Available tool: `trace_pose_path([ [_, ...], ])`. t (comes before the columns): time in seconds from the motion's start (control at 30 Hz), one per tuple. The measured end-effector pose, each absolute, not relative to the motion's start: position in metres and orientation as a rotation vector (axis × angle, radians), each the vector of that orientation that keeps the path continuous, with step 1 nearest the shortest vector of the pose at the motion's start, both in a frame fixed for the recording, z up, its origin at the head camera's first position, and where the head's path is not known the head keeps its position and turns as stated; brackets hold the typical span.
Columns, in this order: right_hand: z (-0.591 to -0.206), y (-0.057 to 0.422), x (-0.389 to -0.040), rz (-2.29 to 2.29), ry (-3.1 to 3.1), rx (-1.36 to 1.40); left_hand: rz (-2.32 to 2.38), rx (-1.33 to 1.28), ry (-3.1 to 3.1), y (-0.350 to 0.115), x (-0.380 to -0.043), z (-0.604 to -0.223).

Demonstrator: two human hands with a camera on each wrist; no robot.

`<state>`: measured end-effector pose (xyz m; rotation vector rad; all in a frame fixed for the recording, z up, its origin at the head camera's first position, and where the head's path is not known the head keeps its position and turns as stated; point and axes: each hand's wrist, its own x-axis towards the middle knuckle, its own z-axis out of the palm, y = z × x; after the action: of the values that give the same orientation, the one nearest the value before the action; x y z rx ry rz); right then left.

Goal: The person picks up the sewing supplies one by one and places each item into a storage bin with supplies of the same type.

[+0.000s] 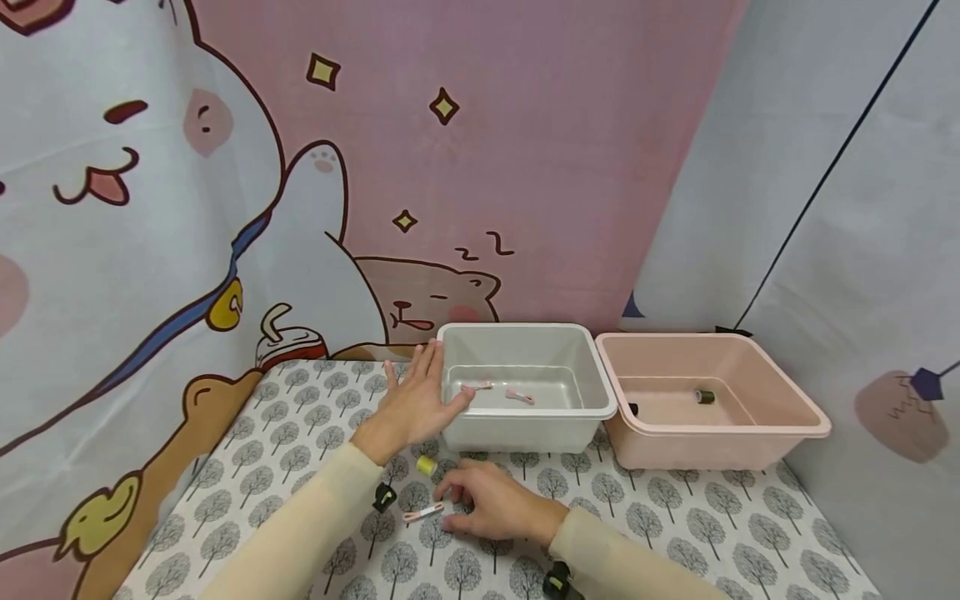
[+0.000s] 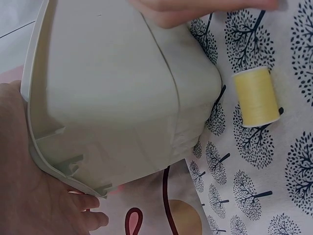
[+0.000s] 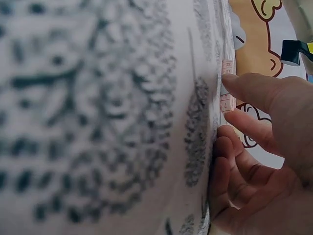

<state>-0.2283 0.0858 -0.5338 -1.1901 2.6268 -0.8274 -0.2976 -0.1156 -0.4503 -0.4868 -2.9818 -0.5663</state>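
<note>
A white bin (image 1: 528, 429) stands at the back of the table. My left hand (image 1: 420, 404) rests on its left rim with the fingers straight, the thumb reaching over the near corner. On the cloth in front lies a slim pink-and-white clip (image 1: 423, 512). My right hand (image 1: 498, 504) is low over the cloth at the clip's right end, fingers bent, with a gap between thumb and forefinger. In the right wrist view the clip (image 3: 226, 100) shows just past the fingertips. A yellow thread spool (image 1: 426, 465) lies between the hands, large in the left wrist view.
Two pink clips (image 1: 520, 397) lie inside the white bin. To its right stands a pink bin (image 1: 720, 448) holding a dark green spool (image 1: 704, 397) and a small black item (image 1: 633, 409). A tree-print cloth (image 1: 315, 417) covers the table. A cartoon curtain hangs behind.
</note>
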Motion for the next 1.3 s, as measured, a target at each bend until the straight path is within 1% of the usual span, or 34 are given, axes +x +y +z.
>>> trace_pose_path([
  [0.73, -0.5366, 0.0756, -0.2342, -0.981, 2.582, -1.115, -0.574, -0.486, -2.983, -0.1154, -0.2968, -0.4504],
  [1.3, -0.5378, 0.0822, -0.2331, -1.058, 2.525, -1.091, -0.553, -0.469, -2.994, -0.1126, -0.2966, -0.4487],
])
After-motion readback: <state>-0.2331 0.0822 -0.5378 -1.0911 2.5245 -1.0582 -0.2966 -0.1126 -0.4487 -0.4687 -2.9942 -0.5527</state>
